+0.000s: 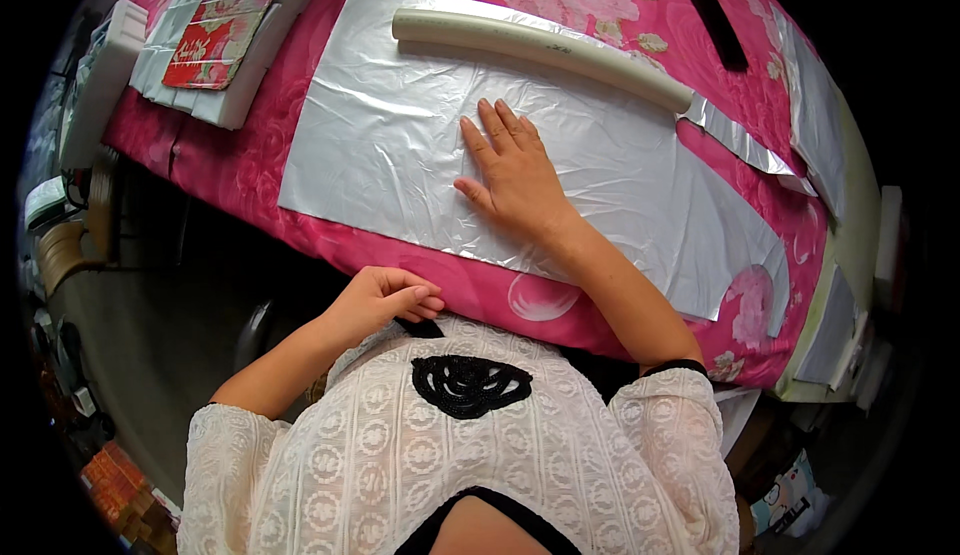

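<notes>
A thin silvery plastic sheet, wrinkled and shiny, lies spread over the table. My right hand rests palm down on the middle of it, fingers stretched out. Across the sheet's far side lies a pale cream tube, slanting down toward the right. A narrow silvery strip trails from the tube's right end. At the near table edge, close to my body, my left hand has its fingers curled together, apart from the sheet. Whatever is inside those fingers, if anything, is hidden.
A pink flowered cloth covers the table. Stacked white folded bundles and a red patterned packet stand at the far left. A black phone-like object lies at the far right. Silvery sheets lie along the right edge.
</notes>
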The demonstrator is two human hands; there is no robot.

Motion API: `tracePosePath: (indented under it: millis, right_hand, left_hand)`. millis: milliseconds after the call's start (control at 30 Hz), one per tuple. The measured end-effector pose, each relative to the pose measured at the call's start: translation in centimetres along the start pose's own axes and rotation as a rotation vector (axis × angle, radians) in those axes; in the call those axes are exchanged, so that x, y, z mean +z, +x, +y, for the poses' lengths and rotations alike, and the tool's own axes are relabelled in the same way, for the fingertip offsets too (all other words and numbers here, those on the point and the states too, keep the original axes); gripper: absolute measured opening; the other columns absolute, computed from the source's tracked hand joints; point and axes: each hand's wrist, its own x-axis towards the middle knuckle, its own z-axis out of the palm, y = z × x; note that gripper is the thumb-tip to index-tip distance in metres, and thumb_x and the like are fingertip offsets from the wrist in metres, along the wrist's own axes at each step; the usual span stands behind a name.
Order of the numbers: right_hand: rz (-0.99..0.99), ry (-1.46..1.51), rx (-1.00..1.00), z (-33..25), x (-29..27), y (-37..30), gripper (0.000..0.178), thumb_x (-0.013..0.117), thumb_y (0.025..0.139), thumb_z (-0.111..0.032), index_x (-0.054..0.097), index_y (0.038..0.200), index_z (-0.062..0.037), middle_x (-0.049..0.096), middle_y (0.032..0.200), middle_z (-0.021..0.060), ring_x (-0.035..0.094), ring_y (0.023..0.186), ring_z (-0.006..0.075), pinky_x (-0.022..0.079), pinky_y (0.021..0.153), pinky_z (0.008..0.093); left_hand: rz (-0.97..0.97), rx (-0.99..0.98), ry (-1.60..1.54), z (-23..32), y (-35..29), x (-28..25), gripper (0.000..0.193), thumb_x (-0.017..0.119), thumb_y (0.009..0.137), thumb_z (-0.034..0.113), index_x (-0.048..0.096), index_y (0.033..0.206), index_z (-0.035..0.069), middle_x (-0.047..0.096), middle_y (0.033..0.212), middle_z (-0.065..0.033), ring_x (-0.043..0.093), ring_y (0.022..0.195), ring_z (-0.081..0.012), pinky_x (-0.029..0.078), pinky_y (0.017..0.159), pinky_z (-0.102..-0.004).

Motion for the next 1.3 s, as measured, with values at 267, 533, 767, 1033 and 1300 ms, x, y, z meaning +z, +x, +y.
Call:
tracePosePath:
  millis: [267, 533, 767, 1033, 1300]
  right_hand:
    - [-0.256, 0.486, -0.077, -12.6, 2.7, -3.0, 0.063, 0.048, 0.09, -0.038, 0.029, 0.141, -0.0048, 0.02, 0.147, 0.0229, 0.013, 0.138, 0.0371, 0.01, 0.111, 0.0498]
    - [-0.122, 0.315, -0.424, -6.0, -2.7, 0.0, 0.016, 0.064, 0.075, -0.02, 0.059, 0.081, -0.0057, 0.049, 0.127, 0.0149, 0.03, 0.132, 0.0342, 0.02, 0.108, 0.0525]
    - [0.263, 0.794, 0.405, 8.0, -6.8, 6.3, 0.013, 0.068, 0.082, -0.017, 0.067, 0.088, -0.0053, 0.064, 0.087, 0.0043, 0.057, 0.082, 0.0152, 0.044, 0.07, 0.029]
    - [0.108, 0.089, 0.826, 21.8, -8.3, 11.5, 0.047, 0.059, 0.085, -0.042, 0.064, 0.104, 0.0006, 0.065, 0.091, 0.0143, 0.06, 0.081, 0.0233, 0.045, 0.075, 0.0341]
    - [0.027, 0.02, 0.344, 14.8, -10.6, -0.5, 0.05, 0.064, 0.081, -0.04, 0.061, 0.112, -0.0007, 0.063, 0.096, 0.0166, 0.058, 0.089, 0.0297, 0.045, 0.08, 0.0372]
  left_hand:
    - [0.293, -0.167, -0.537, -3.7, -1.9, -0.1, 0.029, 0.057, 0.09, 0.017, 0.056, 0.111, -0.002, 0.063, 0.104, -0.016, 0.064, 0.088, -0.0214, 0.053, 0.072, -0.0314]
    - [0.467, 0.713, 1.014, 2.9, -2.3, -1.7, 0.027, 0.067, 0.068, 0.002, 0.066, 0.094, 0.003, 0.067, 0.09, -0.0123, 0.066, 0.075, -0.0251, 0.052, 0.064, -0.031]
    - [0.572, 1.012, 1.005, 4.8, 0.0, -1.5, 0.045, 0.069, 0.067, 0.003, 0.058, 0.111, 0.002, 0.053, 0.125, -0.0185, 0.058, 0.106, -0.032, 0.049, 0.086, -0.0357]
    - [0.429, 1.016, 1.1, 4.4, 1.2, -0.6, 0.04, 0.069, 0.068, 0.004, 0.061, 0.107, 0.003, 0.054, 0.125, -0.0177, 0.059, 0.102, -0.0302, 0.05, 0.082, -0.0345]
    - [0.35, 1.114, 1.091, 5.2, 2.6, -0.2, 0.042, 0.068, 0.067, 0.002, 0.059, 0.108, 0.003, 0.053, 0.125, -0.0187, 0.059, 0.102, -0.0313, 0.051, 0.081, -0.0353]
